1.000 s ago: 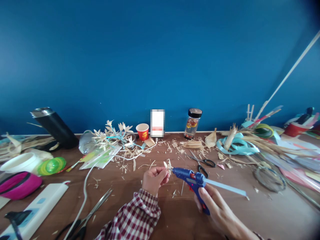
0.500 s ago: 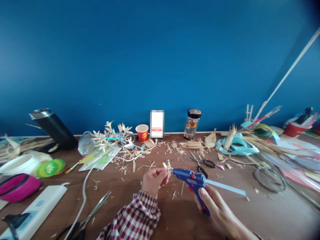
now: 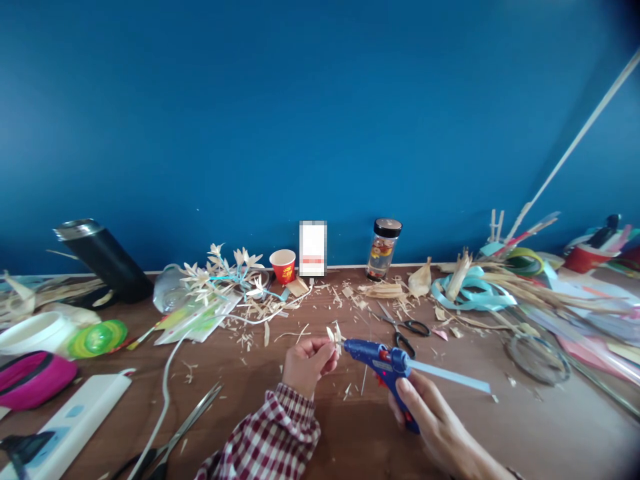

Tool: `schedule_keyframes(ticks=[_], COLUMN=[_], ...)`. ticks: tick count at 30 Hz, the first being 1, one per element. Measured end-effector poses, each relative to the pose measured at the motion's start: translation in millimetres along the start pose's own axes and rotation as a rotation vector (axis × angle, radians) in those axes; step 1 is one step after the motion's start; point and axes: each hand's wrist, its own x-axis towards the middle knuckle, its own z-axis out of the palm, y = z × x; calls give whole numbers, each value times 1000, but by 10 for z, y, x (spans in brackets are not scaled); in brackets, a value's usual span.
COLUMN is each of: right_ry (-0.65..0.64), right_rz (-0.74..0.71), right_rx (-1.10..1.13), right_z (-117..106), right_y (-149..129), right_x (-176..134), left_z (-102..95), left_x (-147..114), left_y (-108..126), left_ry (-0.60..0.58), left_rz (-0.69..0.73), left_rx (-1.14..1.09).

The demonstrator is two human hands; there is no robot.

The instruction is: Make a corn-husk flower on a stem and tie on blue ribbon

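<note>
The left grip [image 3: 307, 361] pinches a small cream petalled piece [image 3: 337, 333]; to its right, the right grip [image 3: 429, 408] holds a blue plastic glue gun [image 3: 383, 360], nozzle [image 3: 347, 345] beside the piece. Beyond the right grip, black-handled metal scissors [image 3: 398, 326] lie on the brown bench [image 3: 360, 437].

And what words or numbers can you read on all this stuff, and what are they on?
None can be read.
Red cup: gold marks, too small and blurred.
Blue glue gun: a pale label on its side, too small to read.
White thing by the wall: blurred into squares, with a reddish band; nothing readable.
</note>
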Motion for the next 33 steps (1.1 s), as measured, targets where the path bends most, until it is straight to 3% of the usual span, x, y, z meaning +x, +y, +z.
schedule_keyframes(ticks=[19, 33], right_ry=[19, -20], right_rz=[-22, -14], right_rx=[-32, -62], right_z=[7, -12], right_y=[22, 37], right_x=[9, -9], left_z=[-10, 17], left_x=[3, -14], left_y=[6, 20], left_ry=[-24, 27], left_rz=[0, 4], left_rx=[9, -27])
